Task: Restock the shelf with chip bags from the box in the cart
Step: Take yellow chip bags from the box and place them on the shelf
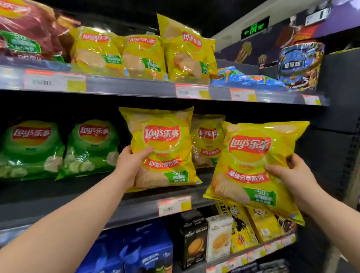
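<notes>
Dark store shelving with price tags along the front edges. The top shelf [136,87] holds a red chip bag [25,30], a row of yellow chip bags [96,50], a flat blue bag [245,77] and a blue tub [299,65]. The middle shelf [48,196] holds two green chip bags [28,150] and a yellow bag [206,141] further back. The lower shelf [252,254] holds a black carton [193,240], a white carton [219,239] and yellow packs [264,224].
</notes>
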The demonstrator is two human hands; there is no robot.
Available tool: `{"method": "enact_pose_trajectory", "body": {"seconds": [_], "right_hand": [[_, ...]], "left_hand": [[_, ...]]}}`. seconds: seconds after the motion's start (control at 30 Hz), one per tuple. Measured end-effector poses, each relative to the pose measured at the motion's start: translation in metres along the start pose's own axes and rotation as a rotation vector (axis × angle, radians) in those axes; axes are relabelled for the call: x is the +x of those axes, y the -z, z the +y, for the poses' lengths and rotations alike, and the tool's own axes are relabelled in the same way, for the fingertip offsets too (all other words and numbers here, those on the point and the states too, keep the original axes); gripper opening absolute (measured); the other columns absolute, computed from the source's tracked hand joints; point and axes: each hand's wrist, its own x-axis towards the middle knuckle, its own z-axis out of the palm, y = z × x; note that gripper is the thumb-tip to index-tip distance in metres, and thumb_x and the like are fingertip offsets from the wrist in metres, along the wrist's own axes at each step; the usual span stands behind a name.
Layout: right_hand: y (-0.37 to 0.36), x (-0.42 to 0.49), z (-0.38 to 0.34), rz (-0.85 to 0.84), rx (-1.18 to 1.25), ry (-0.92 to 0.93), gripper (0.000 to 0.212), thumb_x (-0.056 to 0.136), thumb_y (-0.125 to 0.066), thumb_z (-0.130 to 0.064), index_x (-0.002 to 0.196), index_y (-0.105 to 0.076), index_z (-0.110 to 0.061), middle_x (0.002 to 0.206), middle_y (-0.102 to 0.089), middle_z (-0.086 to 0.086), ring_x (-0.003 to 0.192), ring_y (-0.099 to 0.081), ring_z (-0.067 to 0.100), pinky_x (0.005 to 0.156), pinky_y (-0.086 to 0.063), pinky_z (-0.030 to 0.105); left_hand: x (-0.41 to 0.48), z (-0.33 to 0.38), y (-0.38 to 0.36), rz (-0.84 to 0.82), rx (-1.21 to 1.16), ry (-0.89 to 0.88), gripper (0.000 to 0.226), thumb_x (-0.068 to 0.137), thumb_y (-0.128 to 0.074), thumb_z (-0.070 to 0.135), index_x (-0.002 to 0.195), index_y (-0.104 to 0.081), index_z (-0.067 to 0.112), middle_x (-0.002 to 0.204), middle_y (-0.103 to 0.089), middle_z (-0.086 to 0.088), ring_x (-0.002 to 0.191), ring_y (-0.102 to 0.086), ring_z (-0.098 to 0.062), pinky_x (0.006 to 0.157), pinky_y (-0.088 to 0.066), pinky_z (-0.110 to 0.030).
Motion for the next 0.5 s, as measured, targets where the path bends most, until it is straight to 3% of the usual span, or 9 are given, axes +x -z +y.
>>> {"method": "enact_pose_trajectory", "body": {"seconds": [0.1,0.2,0.3,0.4,0.43,0.5], "right_hand": [[-0.003,0.028,0.006,-0.019,0.009,0.012,0.055,0.079,-0.073,-0.013,0.127,-0.048,-0.017,0.122,-0.061,0.012,0.099,-0.063,0.037,0.088,-0.051,0.056],[-0.006,0.063,0.013,-0.07,0.061,0.017,0.055,0.078,-0.073,-0.012,0.126,-0.048,-0.019,0.122,-0.061,0.013,0.098,-0.064,0.038,0.088,-0.051,0.058],[-0.013,0.096,0.017,-0.131,0.1,0.026,0.055,0.078,-0.073,-0.012,0.127,-0.048,-0.019,0.121,-0.061,0.013,0.099,-0.064,0.039,0.089,-0.05,0.06],[-0.023,0.122,0.02,-0.215,0.146,0.026,0.058,0.076,-0.075,-0.012,0.128,-0.048,-0.017,0.12,-0.062,0.014,0.098,-0.065,0.039,0.088,-0.051,0.06],[-0.026,0.127,0.02,-0.247,0.165,0.028,0.063,0.072,-0.078,-0.015,0.127,-0.049,-0.017,0.119,-0.063,0.015,0.097,-0.066,0.038,0.087,-0.051,0.059],[-0.031,0.141,0.023,-0.305,0.191,0.024,0.09,0.045,-0.089,-0.031,0.125,-0.05,-0.017,0.115,-0.066,0.014,0.093,-0.068,0.036,0.083,-0.054,0.055]], "left_hand": [[0.012,-0.006,-0.003,0.035,0.011,0.013,0.061,0.082,-0.073,0.026,0.135,-0.046,0.014,0.121,-0.064,-0.011,0.1,-0.064,-0.028,0.078,-0.054,-0.042],[0.02,-0.015,-0.005,0.069,0.044,0.029,0.061,0.083,-0.072,0.026,0.136,-0.045,0.013,0.12,-0.063,-0.012,0.093,-0.064,-0.026,0.072,-0.052,-0.039],[0.025,-0.024,-0.007,0.096,0.101,0.045,0.062,0.083,-0.071,0.025,0.137,-0.043,0.011,0.122,-0.062,-0.016,0.098,-0.063,-0.031,0.08,-0.051,-0.041],[0.027,-0.028,-0.012,0.116,0.076,0.065,0.054,0.084,-0.069,0.022,0.132,-0.044,0.014,0.11,-0.066,-0.014,0.092,-0.064,-0.031,0.082,-0.05,-0.043],[0.028,-0.029,-0.015,0.119,0.067,0.057,0.049,0.085,-0.069,0.02,0.127,-0.044,0.015,0.102,-0.067,-0.012,0.086,-0.065,-0.029,0.08,-0.05,-0.043],[0.03,-0.03,-0.021,0.14,0.061,0.042,0.041,0.085,-0.067,0.015,0.119,-0.043,0.018,0.092,-0.066,-0.008,0.08,-0.065,-0.026,0.077,-0.05,-0.042]]}}
